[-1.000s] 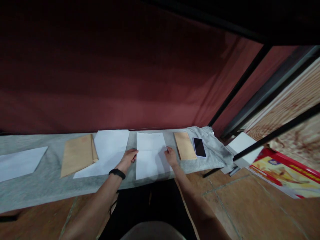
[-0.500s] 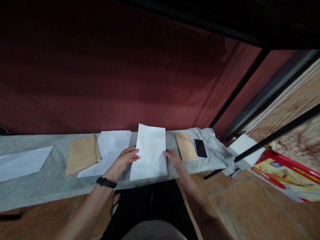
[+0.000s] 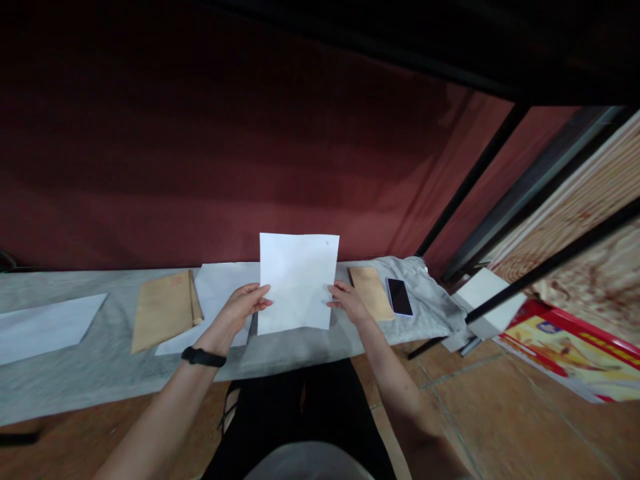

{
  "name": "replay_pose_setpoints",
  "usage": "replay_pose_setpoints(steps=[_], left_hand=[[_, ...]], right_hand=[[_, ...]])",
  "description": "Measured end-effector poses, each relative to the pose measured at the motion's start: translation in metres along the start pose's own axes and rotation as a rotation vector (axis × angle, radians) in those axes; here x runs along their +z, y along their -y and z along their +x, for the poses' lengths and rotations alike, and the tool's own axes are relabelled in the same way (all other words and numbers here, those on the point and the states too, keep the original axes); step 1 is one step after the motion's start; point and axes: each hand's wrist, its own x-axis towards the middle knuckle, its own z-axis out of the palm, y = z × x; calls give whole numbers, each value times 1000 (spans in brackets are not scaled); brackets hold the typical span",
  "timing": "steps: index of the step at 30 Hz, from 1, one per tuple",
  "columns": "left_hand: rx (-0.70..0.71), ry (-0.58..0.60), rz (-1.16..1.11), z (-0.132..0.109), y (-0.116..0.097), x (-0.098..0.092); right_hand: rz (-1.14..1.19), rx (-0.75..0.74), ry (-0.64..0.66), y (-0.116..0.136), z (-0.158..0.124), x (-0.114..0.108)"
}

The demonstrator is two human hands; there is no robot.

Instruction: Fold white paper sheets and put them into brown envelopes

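From where I stand, both of the person's hands are on one plain white rectangular sheet of paper [image 3: 299,267], holding it up in front of them. The left hand [image 3: 245,305] has its left edge pinched between thumb and fingers; the right hand [image 3: 349,301] grips the opposite edge the same way, fingers drawn in narrow. The sheet leans up over the long table's mottled grey cloth cover [image 3: 305,352], its top standing against the dark red wall [image 3: 300,213] behind. Whether the lower edge touches the cloth, I can't tell.

As for how far things have got — the sheet is in hand and spread out, not folded over. A faint line seems to cross its middle, and there's a small dark mark near the upper right corner.

The rest lies out of the hands' grasp: a folded tan paper packet [image 3: 163,308] resting on loose white paper [image 3: 217,283] to the left, another white sheet [image 3: 47,327] farther along, and — just beyond the right hand — a flat brown paper rectangle [image 3: 374,297] beside a dark-screened phone [image 3: 399,297].
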Motion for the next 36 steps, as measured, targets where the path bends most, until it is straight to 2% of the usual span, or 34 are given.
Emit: replay_pose_setpoints(steps=[4, 9, 13, 15, 17, 19, 23, 27, 31, 36], left_hand=[[5, -1, 18, 4, -11, 7], [51, 21, -47, 7, -19, 8], [192, 83, -125, 4, -23, 15], [270, 69, -122, 2, -18, 19], [324, 21, -73, 0, -4, 21], [344, -33, 22, -1, 19, 20], [271, -127, 343, -5, 77, 13], [214, -178, 464, -11, 118, 9], [145, -181, 553, -15, 134, 9], [65, -155, 653, -13, 136, 7]], right_hand=[[23, -64, -4, 19, 5, 3], [6, -118, -34, 28, 10, -1], [-31, -173, -64, 35, 15, -5], [-106, -212, -90, 35, 15, -8], [-232, -255, -135, 28, 12, -10], [-354, -273, -177, 13, 4, -11], [-493, -196, -209, -31, -17, -10], [-630, -100, -266, -70, -33, -9], [-764, -60, -301, -88, -40, -11], [-890, -66, -312, -96, -43, -10]])
